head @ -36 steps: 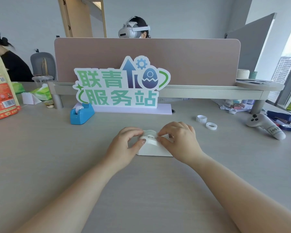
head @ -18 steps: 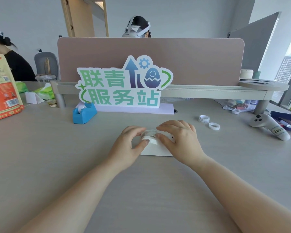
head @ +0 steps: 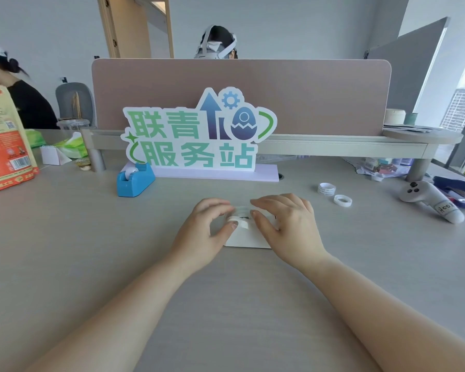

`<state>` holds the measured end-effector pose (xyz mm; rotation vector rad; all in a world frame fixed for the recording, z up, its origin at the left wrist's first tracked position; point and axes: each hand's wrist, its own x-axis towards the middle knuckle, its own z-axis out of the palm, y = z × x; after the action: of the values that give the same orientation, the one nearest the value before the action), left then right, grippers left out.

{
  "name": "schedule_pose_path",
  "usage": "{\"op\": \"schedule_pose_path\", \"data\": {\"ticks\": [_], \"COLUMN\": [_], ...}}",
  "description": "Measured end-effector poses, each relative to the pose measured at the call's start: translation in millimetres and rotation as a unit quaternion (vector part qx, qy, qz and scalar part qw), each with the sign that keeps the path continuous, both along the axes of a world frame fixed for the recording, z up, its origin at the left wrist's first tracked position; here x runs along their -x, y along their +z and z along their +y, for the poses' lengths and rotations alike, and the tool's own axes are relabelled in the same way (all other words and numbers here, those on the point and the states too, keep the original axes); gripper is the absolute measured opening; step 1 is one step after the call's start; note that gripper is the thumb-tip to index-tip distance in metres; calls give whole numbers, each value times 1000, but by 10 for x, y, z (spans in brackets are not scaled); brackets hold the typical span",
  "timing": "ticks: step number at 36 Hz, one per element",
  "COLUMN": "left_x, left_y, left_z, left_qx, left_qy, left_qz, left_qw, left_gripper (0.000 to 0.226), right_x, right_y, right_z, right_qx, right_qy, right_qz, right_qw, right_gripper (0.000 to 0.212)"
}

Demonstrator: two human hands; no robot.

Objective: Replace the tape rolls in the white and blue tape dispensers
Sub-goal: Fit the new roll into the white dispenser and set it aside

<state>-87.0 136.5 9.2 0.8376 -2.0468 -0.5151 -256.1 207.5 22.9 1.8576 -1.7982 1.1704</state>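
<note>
The white tape dispenser (head: 246, 238) stands on the desk in the middle, partly covered by both hands. A tape roll (head: 240, 214) sits in its top slot. My left hand (head: 207, 232) pinches the roll from the left, thumb on its near rim. My right hand (head: 287, 229) grips it from the right and rests over the dispenser's right end. The blue tape dispenser (head: 135, 180) stands apart at the back left, holding a roll. Two spare tape rolls lie at the right: a taller one (head: 326, 189) and a flat ring (head: 342, 200).
A green and blue sign (head: 199, 138) stands behind the dispensers against a pink divider (head: 306, 95). A white controller (head: 431, 201) and a dark blue stapler (head: 457, 185) lie at the right. An orange bag (head: 4, 140) stands far left. Two people sit beyond the desk.
Both hands have stayed on the roll and white dispenser, fingers shifting slightly. The view has drifted a little, so everything sits slightly further right.
</note>
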Motion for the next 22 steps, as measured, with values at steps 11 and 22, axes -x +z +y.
{"op": "schedule_pose_path", "data": {"ticks": [11,22], "left_x": [-7,14], "left_y": [-42,-23], "left_z": [5,7], "left_qx": [16,10], "left_qy": [3,-21], "left_qz": [-42,-24], "left_qw": [999,999], "left_gripper": [56,45], "right_x": [13,-20], "right_y": [-34,-56], "right_z": [10,21], "right_qx": [1,5], "right_qy": [-19,-9], "right_qz": [4,9], "right_qw": [1000,1000], "right_gripper": [35,36]}}
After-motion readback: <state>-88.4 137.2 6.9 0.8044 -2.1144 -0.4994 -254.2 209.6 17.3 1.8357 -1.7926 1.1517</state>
